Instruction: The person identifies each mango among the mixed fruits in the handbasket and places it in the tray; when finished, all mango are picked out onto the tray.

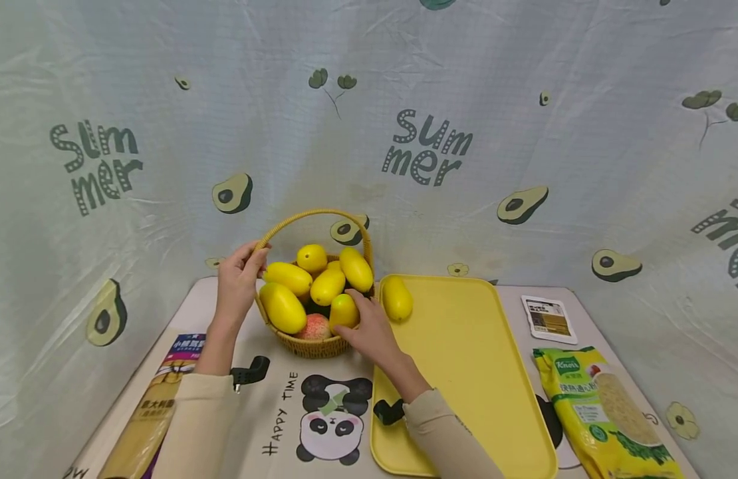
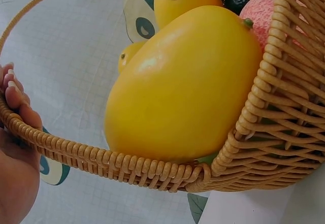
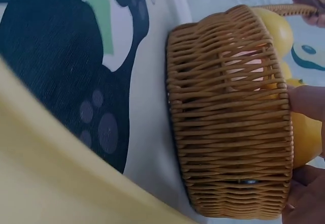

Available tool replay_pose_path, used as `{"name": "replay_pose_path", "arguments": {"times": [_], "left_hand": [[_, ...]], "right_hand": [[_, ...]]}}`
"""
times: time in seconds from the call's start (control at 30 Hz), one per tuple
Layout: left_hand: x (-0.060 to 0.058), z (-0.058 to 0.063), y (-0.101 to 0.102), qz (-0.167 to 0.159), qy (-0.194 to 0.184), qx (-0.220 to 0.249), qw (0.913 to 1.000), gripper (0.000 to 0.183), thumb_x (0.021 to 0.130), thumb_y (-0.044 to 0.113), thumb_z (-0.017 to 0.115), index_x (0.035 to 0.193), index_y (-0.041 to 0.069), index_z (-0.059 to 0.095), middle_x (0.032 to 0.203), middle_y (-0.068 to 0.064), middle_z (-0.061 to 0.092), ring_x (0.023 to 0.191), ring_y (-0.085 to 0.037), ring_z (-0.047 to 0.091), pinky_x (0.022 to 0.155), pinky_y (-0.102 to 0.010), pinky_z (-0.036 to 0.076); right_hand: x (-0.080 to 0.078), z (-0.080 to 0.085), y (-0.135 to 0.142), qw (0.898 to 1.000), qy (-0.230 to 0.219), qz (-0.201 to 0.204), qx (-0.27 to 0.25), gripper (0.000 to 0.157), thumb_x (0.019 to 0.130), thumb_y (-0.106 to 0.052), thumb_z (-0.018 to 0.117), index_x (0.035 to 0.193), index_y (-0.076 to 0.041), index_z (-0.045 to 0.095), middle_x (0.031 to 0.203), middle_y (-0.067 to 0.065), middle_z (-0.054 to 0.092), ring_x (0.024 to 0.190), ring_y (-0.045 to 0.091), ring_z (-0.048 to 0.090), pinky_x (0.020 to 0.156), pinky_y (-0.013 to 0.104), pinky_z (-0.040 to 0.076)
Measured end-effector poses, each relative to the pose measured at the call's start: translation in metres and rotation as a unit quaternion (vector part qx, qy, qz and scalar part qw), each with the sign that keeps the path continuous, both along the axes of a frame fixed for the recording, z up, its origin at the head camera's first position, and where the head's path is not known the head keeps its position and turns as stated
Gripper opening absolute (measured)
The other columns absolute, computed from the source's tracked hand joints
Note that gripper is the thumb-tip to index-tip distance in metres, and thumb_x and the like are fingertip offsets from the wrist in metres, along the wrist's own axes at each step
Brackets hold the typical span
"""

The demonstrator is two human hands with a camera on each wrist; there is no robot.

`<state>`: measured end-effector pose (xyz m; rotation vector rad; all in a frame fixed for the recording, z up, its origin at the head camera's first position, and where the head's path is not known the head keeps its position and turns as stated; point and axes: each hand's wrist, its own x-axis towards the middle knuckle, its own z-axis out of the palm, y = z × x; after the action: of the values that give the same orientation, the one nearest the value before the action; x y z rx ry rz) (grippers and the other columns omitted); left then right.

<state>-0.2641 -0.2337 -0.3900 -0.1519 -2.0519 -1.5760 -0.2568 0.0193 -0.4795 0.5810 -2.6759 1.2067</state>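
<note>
A wicker basket point(image 1: 312, 347) with a tall arched handle point(image 1: 321, 211) stands on the table, heaped with several yellow mangoes point(image 1: 283, 307). Among them, low at the front, sits a pinkish-red round fruit point(image 1: 314, 327). My left hand point(image 1: 239, 276) grips the handle on its left side; in the left wrist view the fingers point(image 2: 15, 94) curl round the wicker. At the basket's right front, my right hand point(image 1: 371, 332) holds one mango point(image 1: 342, 311) between thumb and fingers. The right wrist view shows that mango point(image 3: 305, 140) right at the rim, partly hidden by the fingers.
A yellow tray point(image 1: 459, 372) lies right of the basket, with one mango point(image 1: 397, 299) at its back left corner. Farther right are a Knorr packet point(image 1: 602, 412) and a small white-framed card point(image 1: 548, 319). A pasta packet point(image 1: 156, 406) lies at the left, beside my left forearm.
</note>
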Motion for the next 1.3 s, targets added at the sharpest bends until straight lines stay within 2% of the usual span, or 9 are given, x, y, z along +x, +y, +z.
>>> {"name": "replay_pose_path", "arguments": {"times": [0.07,0.3,0.47,0.67,0.8,1.0,1.13,1.3], "left_hand": [[0.000,0.000,0.000,0.001,-0.001,0.000,1.0000,0.036,0.100,0.035,0.057,0.115,0.004,0.068,0.079,0.001,0.054,0.073,-0.017,0.049,0.065,-0.017,0.048],[0.000,0.000,0.000,-0.002,-0.009,0.011,0.9999,0.034,0.100,0.031,0.058,0.117,0.004,0.068,0.080,0.002,0.054,0.075,-0.022,0.050,0.067,-0.020,0.049],[0.001,0.000,0.000,-0.005,-0.008,0.015,0.9998,0.033,0.100,0.031,0.058,0.116,0.004,0.068,0.080,0.001,0.054,0.073,-0.015,0.049,0.066,-0.019,0.048],[0.002,0.000,0.002,-0.008,-0.007,0.017,0.9998,0.034,0.100,0.031,0.057,0.116,0.004,0.068,0.081,0.000,0.054,0.073,-0.014,0.049,0.066,-0.015,0.047],[0.001,0.000,0.003,-0.007,-0.005,0.015,0.9998,0.034,0.100,0.031,0.057,0.116,0.003,0.068,0.080,0.000,0.054,0.073,-0.014,0.049,0.066,-0.017,0.047],[0.001,0.000,0.003,-0.004,0.000,0.012,0.9999,0.034,0.101,0.031,0.056,0.115,0.002,0.068,0.079,0.000,0.054,0.071,-0.016,0.048,0.064,-0.018,0.047],[0.000,0.000,0.003,-0.005,0.000,0.015,0.9999,0.036,0.100,0.033,0.056,0.115,0.002,0.068,0.079,0.001,0.053,0.072,-0.015,0.048,0.065,-0.018,0.047],[-0.002,-0.001,0.003,-0.008,0.000,0.018,0.9998,0.038,0.101,0.031,0.056,0.117,-0.001,0.067,0.083,-0.010,0.054,0.075,-0.023,0.049,0.065,-0.019,0.047]], "right_hand": [[-0.001,-0.002,-0.001,1.000,0.006,-0.002,-0.001,0.072,0.084,-0.034,0.078,0.146,-0.019,0.046,0.141,0.005,0.058,0.129,0.025,0.054,0.120,0.049,0.031],[0.000,-0.001,-0.001,0.999,0.020,0.001,-0.042,0.070,0.083,-0.029,0.079,0.145,-0.018,0.047,0.137,0.003,0.058,0.122,0.023,0.055,0.105,0.045,0.047],[0.001,0.003,0.001,0.995,0.037,0.007,-0.091,0.070,0.083,-0.021,0.078,0.146,-0.016,0.046,0.138,0.005,0.055,0.122,0.022,0.053,0.106,0.046,0.047],[0.001,0.008,0.005,0.989,0.081,0.008,-0.125,0.071,0.080,-0.013,0.080,0.144,-0.012,0.049,0.133,0.007,0.057,0.118,0.023,0.054,0.103,0.045,0.048],[0.003,0.012,0.010,0.984,0.089,0.013,-0.151,0.073,0.080,-0.011,0.080,0.145,-0.011,0.047,0.134,0.008,0.056,0.118,0.023,0.055,0.103,0.046,0.049],[0.003,0.020,0.022,0.981,0.103,0.003,-0.162,0.075,0.081,-0.013,0.079,0.148,-0.015,0.045,0.133,0.010,0.057,0.113,0.024,0.057,0.091,0.044,0.053],[0.001,0.023,0.032,0.981,0.101,-0.008,-0.164,0.075,0.082,-0.014,0.079,0.148,-0.016,0.044,0.136,0.010,0.056,0.117,0.025,0.058,0.094,0.046,0.054],[-0.003,0.024,0.050,0.980,0.111,-0.029,-0.164,0.074,0.081,-0.011,0.078,0.146,-0.009,0.045,0.137,0.012,0.057,0.116,0.028,0.059,0.093,0.048,0.055]]}}
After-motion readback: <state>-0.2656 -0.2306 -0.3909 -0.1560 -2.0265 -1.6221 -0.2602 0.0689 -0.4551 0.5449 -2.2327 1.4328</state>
